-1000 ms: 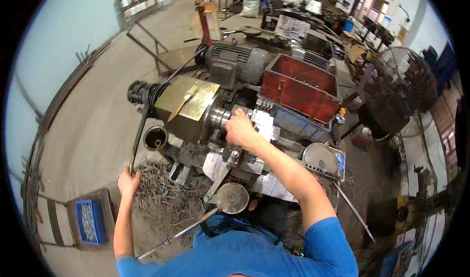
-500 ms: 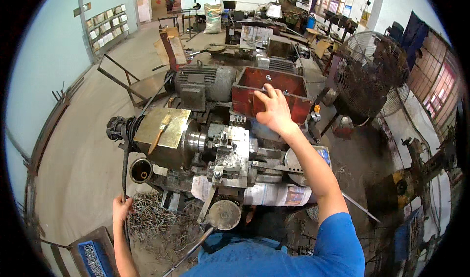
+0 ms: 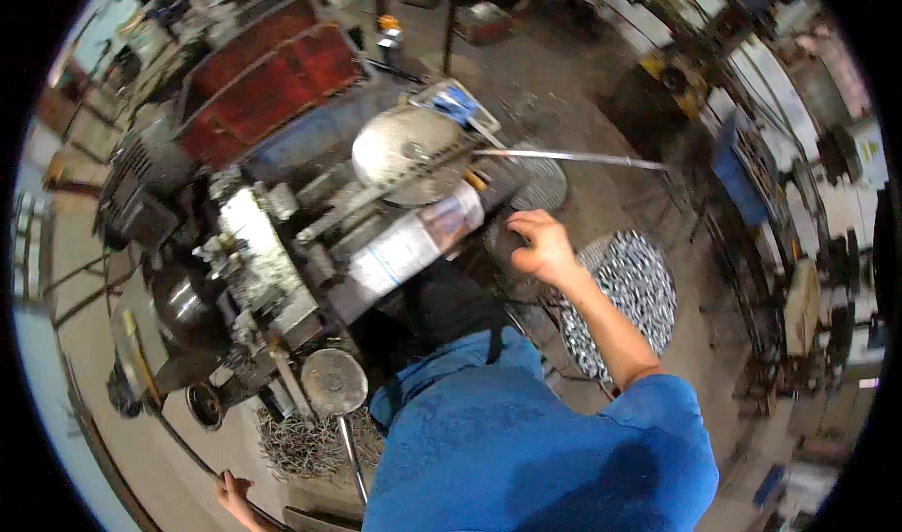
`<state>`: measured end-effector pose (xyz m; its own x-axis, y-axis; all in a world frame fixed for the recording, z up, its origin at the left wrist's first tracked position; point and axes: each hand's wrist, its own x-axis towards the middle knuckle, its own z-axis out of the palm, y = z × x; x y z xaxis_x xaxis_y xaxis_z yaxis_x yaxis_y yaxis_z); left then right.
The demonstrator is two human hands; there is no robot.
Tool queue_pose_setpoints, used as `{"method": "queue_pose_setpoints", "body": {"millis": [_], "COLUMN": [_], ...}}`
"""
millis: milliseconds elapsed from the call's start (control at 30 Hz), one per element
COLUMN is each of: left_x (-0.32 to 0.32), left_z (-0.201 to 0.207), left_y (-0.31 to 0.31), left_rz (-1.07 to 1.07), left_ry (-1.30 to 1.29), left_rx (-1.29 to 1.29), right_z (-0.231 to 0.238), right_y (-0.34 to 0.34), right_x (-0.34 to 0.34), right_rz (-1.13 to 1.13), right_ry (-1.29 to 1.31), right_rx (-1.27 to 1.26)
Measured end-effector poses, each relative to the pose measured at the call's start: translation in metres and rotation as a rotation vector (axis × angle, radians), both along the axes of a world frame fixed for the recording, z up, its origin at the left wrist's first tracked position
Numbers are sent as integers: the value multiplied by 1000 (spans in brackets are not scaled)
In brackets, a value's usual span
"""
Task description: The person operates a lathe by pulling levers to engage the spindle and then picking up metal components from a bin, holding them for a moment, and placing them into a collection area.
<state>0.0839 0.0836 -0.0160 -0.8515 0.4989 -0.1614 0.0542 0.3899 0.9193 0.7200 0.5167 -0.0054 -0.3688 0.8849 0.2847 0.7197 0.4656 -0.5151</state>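
Observation:
At the lower left, my left hand (image 3: 235, 496) is closed around a long dark bar (image 3: 186, 443) that slopes up toward the machine. My right hand (image 3: 543, 248) is in the air at centre right, beside a round container of small shiny metal pieces (image 3: 631, 297). Its fingers are bent but the thumb stands apart, and I see nothing between them. The lathe-like machine (image 3: 268, 259) fills the left side, slightly blurred. A red metal box (image 3: 272, 95) sits at its back, and a round metal disc (image 3: 335, 382) sticks out at its front.
Metal shavings (image 3: 310, 445) lie heaped on the floor below the machine. Newspaper (image 3: 409, 250) covers its front ledge. A thin metal rod (image 3: 583, 159) juts out to the right. A blue bin (image 3: 740, 170) stands at the far right. A wooden-handled brush (image 3: 139, 353) rests on the headstock.
The view has swung to the right and down. My right hand has left the red box and come over near the container of metal pieces. My left hand is still on the bar.

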Motion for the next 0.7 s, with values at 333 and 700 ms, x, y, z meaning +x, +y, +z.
{"method": "queue_pose_setpoints", "body": {"millis": [333, 700], "left_x": [-15, -4], "left_z": [2, 15], "left_y": [18, 28], "left_rz": [8, 13], "left_ry": [19, 14], "left_rx": [-79, -114], "right_z": [-99, -94], "right_y": [-65, -70], "right_x": [186, 167], "right_rz": [-677, -241], "right_ry": [-421, -867], "right_rx": [-500, -688]}}
